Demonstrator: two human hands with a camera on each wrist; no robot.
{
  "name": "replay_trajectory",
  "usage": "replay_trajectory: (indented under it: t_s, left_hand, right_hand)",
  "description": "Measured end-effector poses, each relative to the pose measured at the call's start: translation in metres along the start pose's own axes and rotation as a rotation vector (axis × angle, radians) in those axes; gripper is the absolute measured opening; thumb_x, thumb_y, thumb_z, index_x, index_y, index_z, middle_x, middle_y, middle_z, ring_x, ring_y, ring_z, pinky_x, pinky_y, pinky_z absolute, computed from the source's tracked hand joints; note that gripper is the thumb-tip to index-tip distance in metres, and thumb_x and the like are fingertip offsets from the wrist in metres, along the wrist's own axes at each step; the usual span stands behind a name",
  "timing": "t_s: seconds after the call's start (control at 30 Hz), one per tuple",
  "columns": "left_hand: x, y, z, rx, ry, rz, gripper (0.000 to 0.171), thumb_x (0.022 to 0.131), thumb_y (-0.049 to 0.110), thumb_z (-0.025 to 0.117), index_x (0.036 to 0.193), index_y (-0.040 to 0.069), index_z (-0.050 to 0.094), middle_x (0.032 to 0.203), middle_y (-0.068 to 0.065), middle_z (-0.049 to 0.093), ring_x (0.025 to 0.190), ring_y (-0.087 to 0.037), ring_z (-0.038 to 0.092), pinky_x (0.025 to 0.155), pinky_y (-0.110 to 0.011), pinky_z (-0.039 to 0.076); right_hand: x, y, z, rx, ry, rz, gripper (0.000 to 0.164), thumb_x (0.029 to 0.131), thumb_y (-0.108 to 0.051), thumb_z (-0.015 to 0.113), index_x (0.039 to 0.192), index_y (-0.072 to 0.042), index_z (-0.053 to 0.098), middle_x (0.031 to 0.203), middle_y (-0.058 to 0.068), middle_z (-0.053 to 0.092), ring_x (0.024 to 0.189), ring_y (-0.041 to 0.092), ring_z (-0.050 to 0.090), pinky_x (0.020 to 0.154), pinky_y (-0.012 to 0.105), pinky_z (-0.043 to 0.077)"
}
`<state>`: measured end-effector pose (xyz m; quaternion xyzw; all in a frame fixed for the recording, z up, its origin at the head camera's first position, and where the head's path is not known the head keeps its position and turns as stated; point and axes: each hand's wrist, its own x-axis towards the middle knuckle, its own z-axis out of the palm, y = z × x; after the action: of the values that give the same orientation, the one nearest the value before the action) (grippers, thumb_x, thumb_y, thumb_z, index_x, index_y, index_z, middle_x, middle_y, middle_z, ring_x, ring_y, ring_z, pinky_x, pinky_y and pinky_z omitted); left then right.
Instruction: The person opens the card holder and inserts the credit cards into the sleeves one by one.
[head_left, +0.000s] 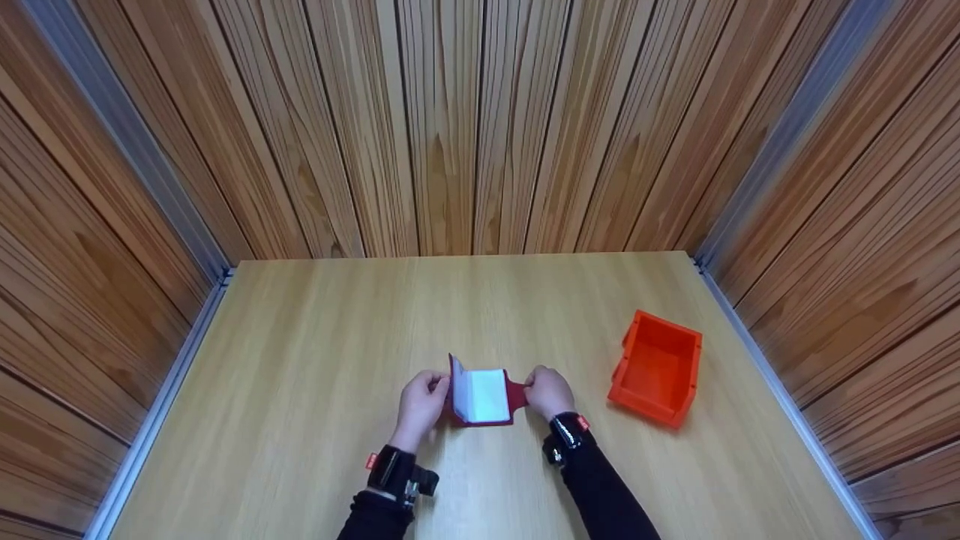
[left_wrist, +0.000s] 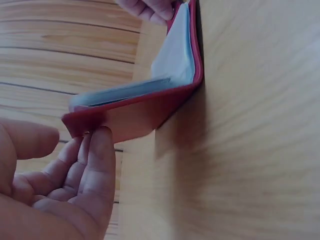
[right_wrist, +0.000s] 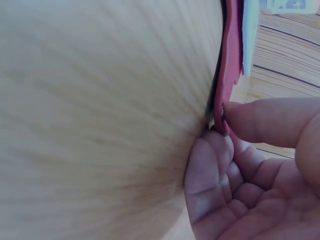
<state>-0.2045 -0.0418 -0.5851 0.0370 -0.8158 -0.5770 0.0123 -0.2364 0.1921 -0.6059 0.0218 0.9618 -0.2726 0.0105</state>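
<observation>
A small red card holder (head_left: 517, 395) lies spread on the table, its pale plastic sleeves (head_left: 487, 395) facing up. Its left cover (left_wrist: 137, 117) stands raised at an angle, some sleeves leaning with it. The fingertips of my left hand (head_left: 421, 405) touch the outside of that cover near its edge, while the thumb is apart from it in the left wrist view. On the other side, my right hand (head_left: 550, 391) pinches the end of the red closing strap (right_wrist: 227, 85) between thumb and fingers, low at the tabletop.
An orange plastic bin (head_left: 656, 367) stands to the right of my right hand. Wood-plank walls (head_left: 442, 127) enclose the light wooden table (head_left: 300, 337) at the back and both sides, with metal rails (head_left: 787, 397) along the side edges.
</observation>
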Motion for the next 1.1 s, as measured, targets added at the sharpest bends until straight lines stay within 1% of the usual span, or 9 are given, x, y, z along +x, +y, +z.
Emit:
replay_trajectory:
  t_s: [0.13,0.27,0.37,0.47,0.6,0.67,0.87,1.0,1.1]
  left_hand:
    - [-0.001,0.001,0.008,-0.019,-0.016,0.011,0.012,0.097,0.005,0.058,0.101,-0.004,0.066,0.092,-0.01,0.067,0.085,-0.022,0.063,0.075,-0.035,0.053]
    - [-0.002,-0.001,0.015,-0.025,-0.035,0.026,0.013,0.094,0.001,0.062,0.105,-0.003,0.067,0.094,-0.01,0.068,0.087,-0.022,0.064,0.076,-0.034,0.054]
    - [-0.004,-0.003,0.021,-0.041,-0.054,0.079,0.015,0.091,-0.002,0.065,0.106,-0.004,0.067,0.097,-0.012,0.068,0.089,-0.025,0.066,0.078,-0.036,0.055]
    - [-0.005,-0.004,0.026,-0.025,-0.065,0.127,0.017,0.089,-0.002,0.067,0.105,-0.004,0.067,0.099,-0.013,0.067,0.09,-0.026,0.065,0.08,-0.037,0.054]
    - [-0.006,-0.003,0.033,0.063,-0.078,0.163,0.019,0.087,0.001,0.071,0.106,-0.002,0.067,0.099,-0.01,0.063,0.09,-0.023,0.063,0.079,-0.035,0.054]
    - [-0.006,-0.003,0.037,0.107,-0.087,0.163,0.021,0.087,0.002,0.072,0.107,-0.001,0.067,0.099,-0.008,0.061,0.09,-0.021,0.062,0.079,-0.033,0.053]
    - [-0.006,-0.005,0.046,0.227,-0.099,0.174,0.024,0.086,0.003,0.074,0.11,0.001,0.068,0.1,-0.006,0.059,0.091,-0.019,0.057,0.082,-0.035,0.051]
    - [-0.006,-0.008,0.051,0.334,-0.081,0.254,0.024,0.085,0.004,0.076,0.107,0.0,0.069,0.099,-0.007,0.06,0.091,-0.021,0.057,0.085,-0.039,0.05]
    - [-0.006,-0.01,0.053,0.39,-0.059,0.315,0.022,0.082,0.004,0.077,0.103,-0.001,0.07,0.096,-0.008,0.06,0.091,-0.023,0.057,0.085,-0.04,0.049]
  right_hand:
    - [0.0,0.0,0.001,-0.006,-0.001,0.0,0.007,0.081,-0.004,0.07,0.085,-0.002,0.064,0.081,0.009,0.065,0.079,0.028,0.061,0.074,0.042,0.049]
    - [0.0,0.001,0.002,-0.004,0.006,-0.007,0.007,0.08,-0.004,0.07,0.084,-0.002,0.064,0.081,0.009,0.066,0.079,0.028,0.062,0.074,0.042,0.049]
    - [0.0,0.002,0.002,0.003,0.019,-0.013,0.006,0.079,-0.004,0.07,0.083,-0.003,0.065,0.081,0.01,0.066,0.078,0.029,0.063,0.073,0.042,0.05]
    - [0.0,0.002,0.002,0.012,0.024,-0.014,0.006,0.078,-0.003,0.069,0.082,-0.003,0.065,0.079,0.01,0.066,0.077,0.028,0.062,0.071,0.042,0.049]
    - [0.001,0.003,0.002,0.022,0.026,-0.011,0.006,0.078,-0.003,0.068,0.082,-0.003,0.064,0.078,0.009,0.065,0.076,0.027,0.061,0.071,0.042,0.049]
    - [0.001,0.004,0.003,0.024,0.028,-0.012,0.006,0.077,-0.003,0.068,0.082,-0.003,0.064,0.078,0.008,0.065,0.076,0.027,0.061,0.071,0.042,0.049]
    - [0.001,0.004,0.003,0.024,0.024,-0.021,0.007,0.078,-0.002,0.069,0.082,-0.003,0.064,0.079,0.008,0.065,0.077,0.027,0.062,0.072,0.042,0.049]
    - [0.001,0.005,0.003,0.02,0.023,-0.024,0.007,0.078,-0.002,0.069,0.083,-0.002,0.064,0.08,0.009,0.066,0.078,0.028,0.063,0.073,0.042,0.049]
    - [0.001,0.005,0.003,0.023,0.021,-0.019,0.007,0.079,-0.002,0.069,0.084,-0.002,0.065,0.081,0.009,0.066,0.079,0.028,0.063,0.074,0.042,0.049]
